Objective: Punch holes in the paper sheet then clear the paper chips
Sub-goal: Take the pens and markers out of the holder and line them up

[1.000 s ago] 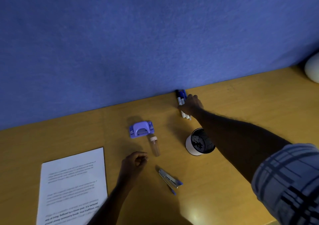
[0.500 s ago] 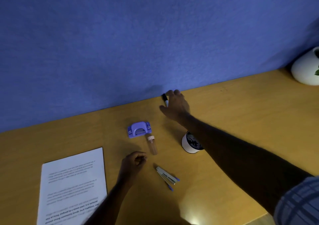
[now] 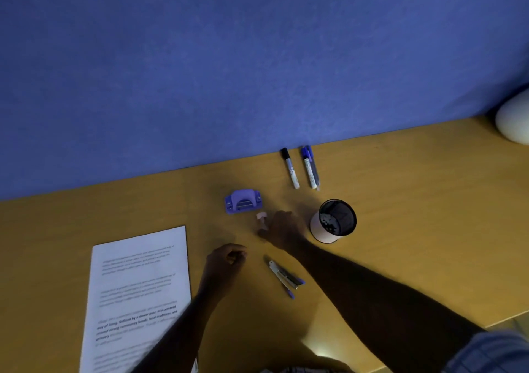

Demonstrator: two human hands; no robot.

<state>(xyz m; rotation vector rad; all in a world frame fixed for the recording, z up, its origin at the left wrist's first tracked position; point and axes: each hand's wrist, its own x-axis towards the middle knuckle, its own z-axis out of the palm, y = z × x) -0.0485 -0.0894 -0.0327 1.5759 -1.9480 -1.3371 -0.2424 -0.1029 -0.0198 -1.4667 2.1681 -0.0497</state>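
A printed paper sheet [image 3: 140, 284] lies at the front left of the wooden desk [image 3: 400, 215]. A small purple hole punch [image 3: 243, 201] sits at the middle of the desk, near the blue partition. Just right of it lies a small clear vial with a pale cap [image 3: 262, 218]. My right hand [image 3: 282, 231] lies over the vial's lower part, fingers curled around it, so only the cap end shows. My left hand [image 3: 227, 261] rests on the desk between the sheet and the stapler, fingers loosely curled with nothing in them.
A stapler [image 3: 284, 277] lies in front of my right hand. A mesh pen cup [image 3: 333, 221] stands right of that hand. Three markers [image 3: 300, 168] lie by the blue partition [image 3: 229, 72]. A white rounded pot [image 3: 513, 118] sits at the far right.
My right hand has left the markers by the partition and come back toward me, down onto the vial. The markers now lie spread apart. My left hand has stayed put.
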